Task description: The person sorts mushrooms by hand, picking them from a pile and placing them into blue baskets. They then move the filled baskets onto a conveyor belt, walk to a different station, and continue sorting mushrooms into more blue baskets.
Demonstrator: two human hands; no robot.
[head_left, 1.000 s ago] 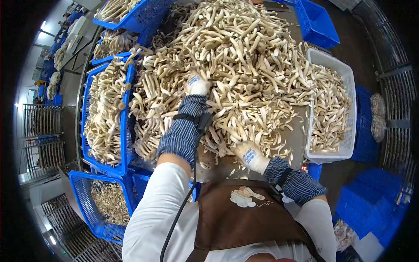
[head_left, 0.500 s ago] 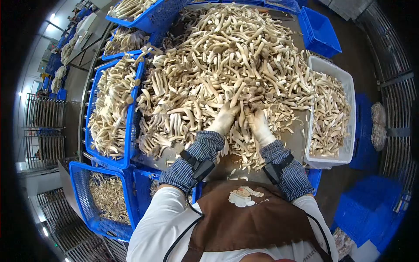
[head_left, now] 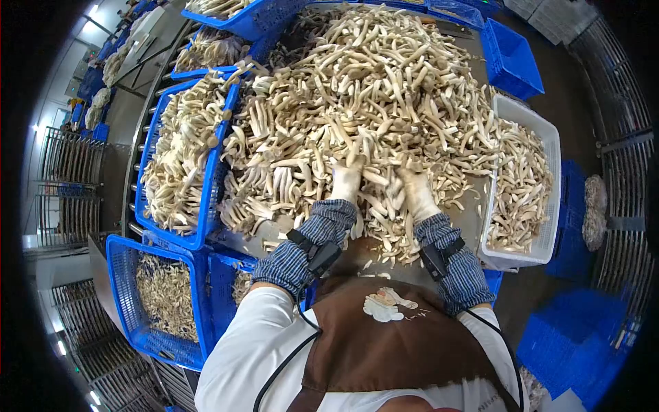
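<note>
A large heap of long, pale mushrooms (head_left: 405, 75) with brownish caps covers the metal table. My left hand (head_left: 347, 181), in a pale glove, is closed on a mushroom (head_left: 355, 156) at the near side of the heap. Beside it, my right hand (head_left: 419, 192) is curled among the stems, its fingers partly smeared by motion, and seems to grip a mushroom too. Between the two hands lie several more mushrooms (head_left: 392, 196), one of them blurred. Small cut pieces (head_left: 395, 250) are scattered on the table just in front of my apron.
To the left stands a blue crate (head_left: 199, 233) full of mushrooms; a lower blue crate (head_left: 195, 347) holds small scraps. On the right, a white basket (head_left: 553, 137) is filled with mushroom pieces. A blue bin (head_left: 511, 58) sits at the far right corner.
My hands have moved slightly toward me and a little farther apart. The upright mushroom that stood between them has gone from there. The whole view has shifted slightly.
</note>
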